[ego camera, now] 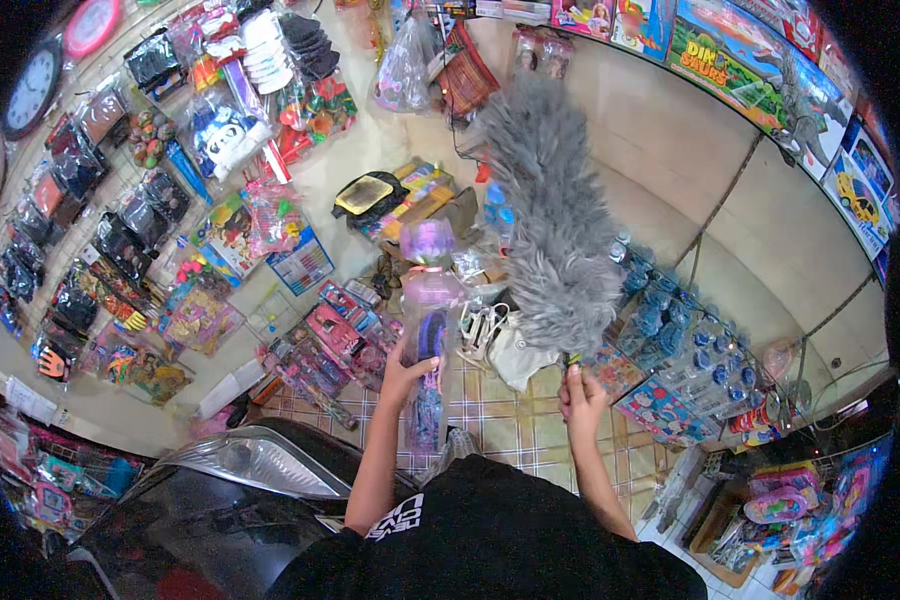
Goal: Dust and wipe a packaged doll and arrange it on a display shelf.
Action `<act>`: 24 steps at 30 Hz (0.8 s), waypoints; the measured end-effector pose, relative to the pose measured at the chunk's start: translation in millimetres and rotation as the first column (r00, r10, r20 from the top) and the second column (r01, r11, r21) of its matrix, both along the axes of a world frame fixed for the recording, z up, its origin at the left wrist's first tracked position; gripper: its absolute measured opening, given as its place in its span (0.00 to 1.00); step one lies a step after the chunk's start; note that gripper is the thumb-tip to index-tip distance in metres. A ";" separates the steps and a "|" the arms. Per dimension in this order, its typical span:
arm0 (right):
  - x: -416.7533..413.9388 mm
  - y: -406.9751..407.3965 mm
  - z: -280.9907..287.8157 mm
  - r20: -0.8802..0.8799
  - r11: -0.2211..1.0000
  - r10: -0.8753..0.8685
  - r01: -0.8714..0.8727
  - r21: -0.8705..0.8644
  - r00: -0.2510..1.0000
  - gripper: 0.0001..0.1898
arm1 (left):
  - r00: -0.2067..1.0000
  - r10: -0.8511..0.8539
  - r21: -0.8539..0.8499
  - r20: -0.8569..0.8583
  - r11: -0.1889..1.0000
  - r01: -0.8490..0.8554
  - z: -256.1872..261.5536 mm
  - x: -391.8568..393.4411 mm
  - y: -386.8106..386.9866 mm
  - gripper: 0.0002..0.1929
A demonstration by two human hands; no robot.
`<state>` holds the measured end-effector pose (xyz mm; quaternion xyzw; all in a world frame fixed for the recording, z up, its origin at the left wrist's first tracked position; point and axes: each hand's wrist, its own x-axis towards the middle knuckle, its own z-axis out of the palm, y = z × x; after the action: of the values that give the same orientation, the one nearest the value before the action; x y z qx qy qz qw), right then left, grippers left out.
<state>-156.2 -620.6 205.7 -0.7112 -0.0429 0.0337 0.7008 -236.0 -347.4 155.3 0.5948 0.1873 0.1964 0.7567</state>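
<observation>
My left hand [403,375] grips a long clear plastic package [427,337] with purple contents and a pink band near its top. It is held upright in front of my body; what exactly is inside cannot be told. In my right hand [581,394] is the handle of a fluffy grey duster [559,217], its head pointing up and away from me. The duster's fibres hide part of the wall and some goods behind it. A white drawstring bag [521,349] lies beyond, between the two hands.
Packaged goods [127,225] hang along the left wall. Plastic bottles with blue caps [712,360] stand at right. Boxed toys [742,52] line the upper right. A dark motorcycle with a headlight [262,457] is close at lower left. Checkered flooring [525,420] lies below.
</observation>
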 end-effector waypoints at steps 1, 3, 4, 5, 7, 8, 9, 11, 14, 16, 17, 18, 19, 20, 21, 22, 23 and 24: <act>-3.4 1.2 3.3 -0.225 0.991 0.041 -0.010 0.136 0.974 0.18 | 1.000 -0.001 -0.002 -0.001 1.000 0.001 0.9 -0.8 -0.1 0.39; -1.4 -5.9 -5.5 -0.202 0.977 0.116 -0.075 0.200 0.972 0.18 | 0.996 -0.084 0.124 0.014 0.989 0.081 8.4 -2.4 0.3 0.39; -1.1 -10.6 -7.4 -0.192 0.989 0.142 -0.130 0.073 0.971 0.18 | 0.986 -0.162 0.184 0.043 0.971 0.152 14.5 -1.8 -0.7 0.41; -0.6 -13.9 -8.6 -0.185 0.982 0.169 -0.182 -0.056 0.968 0.18 | 0.986 -0.164 0.184 0.041 0.971 0.154 20.7 -1.9 -4.5 0.41; -1.0 -18.5 1.4 -0.156 0.957 0.206 -0.232 -0.176 0.966 0.19 | 0.987 -0.158 0.370 -0.040 0.915 0.161 32.7 -2.7 -12.9 0.43; -0.2 -18.9 6.6 -0.129 0.914 0.249 -0.277 -0.297 0.960 0.20 | 0.985 -0.171 0.375 -0.016 0.912 0.164 20.8 -3.1 -7.6 0.45; 2.5 -18.1 10.6 -0.132 0.915 0.241 -0.270 -0.300 0.962 0.20 | 0.984 -0.179 0.371 -0.017 0.912 0.173 25.3 -3.3 -10.0 0.45; 6.1 -13.4 16.9 0.050 0.881 0.207 -0.164 -0.444 0.977 0.20 | 0.951 -0.291 0.640 -0.104 0.712 0.288 36.1 -5.1 -15.8 0.46; 2.9 -16.1 35.2 0.103 0.835 0.232 -0.144 -0.531 0.967 0.20 | 0.991 -0.111 0.655 -0.081 0.743 0.136 31.4 -1.9 -16.9 0.45; 1.4 -16.9 43.5 0.147 0.794 0.253 -0.118 -0.597 0.956 0.20 | 0.998 0.057 0.727 0.034 0.683 -0.064 33.4 -0.1 -15.1 0.44; 3.3 -19.4 43.7 0.184 0.779 0.248 -0.083 -0.621 0.951 0.20 | 0.998 0.062 0.728 0.033 0.682 -0.067 33.6 -1.6 -14.7 0.44; 3.9 -22.9 43.2 0.220 0.762 0.239 -0.042 -0.646 0.946 0.20 | 0.993 0.119 0.791 0.017 0.606 -0.086 33.5 -2.9 -17.2 0.44; 5.4 -22.8 42.3 0.218 0.762 0.238 -0.043 -0.647 0.946 0.20 | 0.984 0.176 0.847 0.007 0.522 -0.099 34.2 -3.9 -20.1 0.44; 8.9 -21.4 40.1 0.240 0.762 0.203 0.001 -0.647 0.949 0.21 | 0.985 0.175 0.847 0.004 0.523 -0.096 34.5 -4.4 -24.2 0.44; 11.7 -20.5 36.1 0.261 0.762 0.167 0.044 -0.646 0.951 0.21 | 0.987 0.163 0.849 -0.002 0.522 -0.085 36.0 -4.7 -29.8 0.44; 15.3 -20.7 25.5 0.260 0.762 0.158 0.050 -0.646 0.953 0.21 | 0.990 0.144 0.851 -0.007 0.521 -0.070 39.4 -4.3 -33.9 0.44; 21.6 -18.6 9.8 0.259 0.807 0.101 0.073 -0.587 0.961 0.21 | 0.990 0.141 0.852 -0.007 0.519 -0.068 36.7 -4.8 -34.3 0.44; 24.2 -18.7 -0.7 0.254 0.846 0.044 0.099 -0.524 0.966 0.21 | 0.981 0.179 0.841 0.067 0.519 -0.153 30.4 -4.9 -33.7 0.44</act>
<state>-132.0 -639.3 205.0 -0.8764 -0.1119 -0.0581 0.4648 -240.9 -381.1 185.7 0.8672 0.1358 0.3251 0.3520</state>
